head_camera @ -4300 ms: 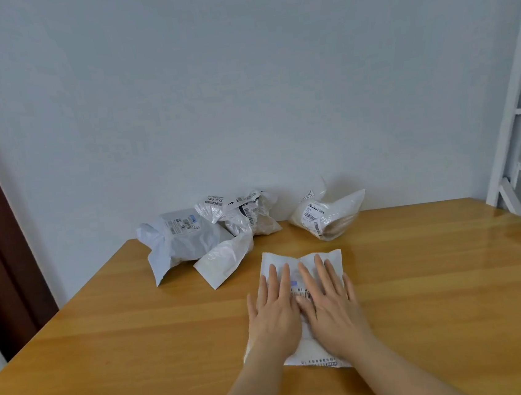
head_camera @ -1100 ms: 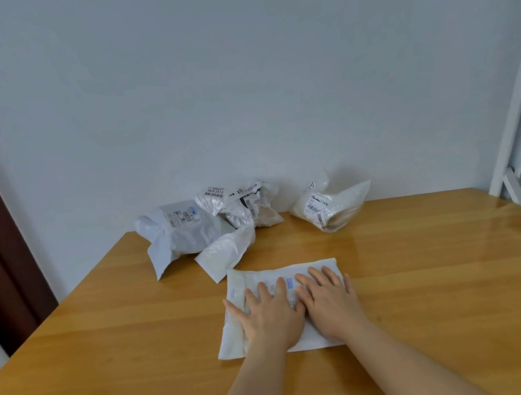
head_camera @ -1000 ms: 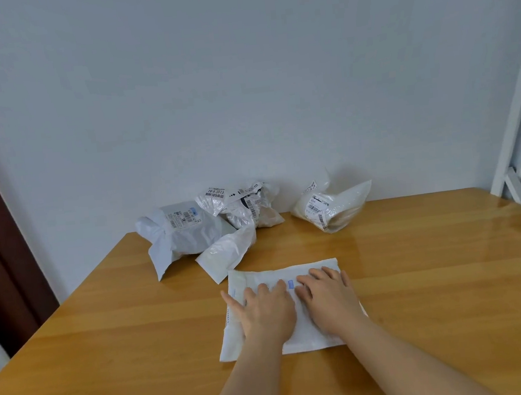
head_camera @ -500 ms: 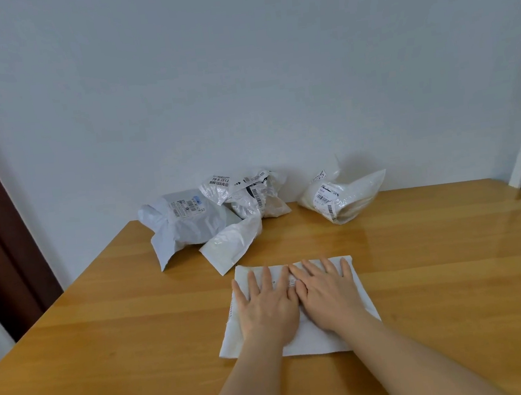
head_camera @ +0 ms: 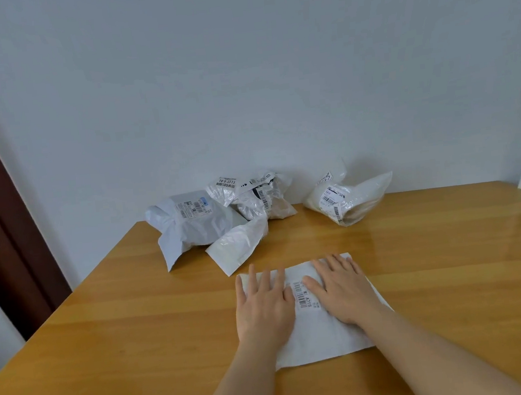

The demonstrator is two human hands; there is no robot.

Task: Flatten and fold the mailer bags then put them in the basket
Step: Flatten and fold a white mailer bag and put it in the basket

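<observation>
Currently both hands, left hand [head_camera: 262, 313] and right hand [head_camera: 343, 291], press straight fingers on the white bag [head_camera: 318, 336] at the desk's [head_camera: 109, 358] six o'clock, flattening; folding comes next.

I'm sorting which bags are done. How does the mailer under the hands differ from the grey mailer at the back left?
The mailer under the hands lies flat on the table; the grey mailer is puffed and crumpled. The first is white, the second greyer. The first is pressed by both hands; the second is untouched. Both carry barcode labels.
</observation>
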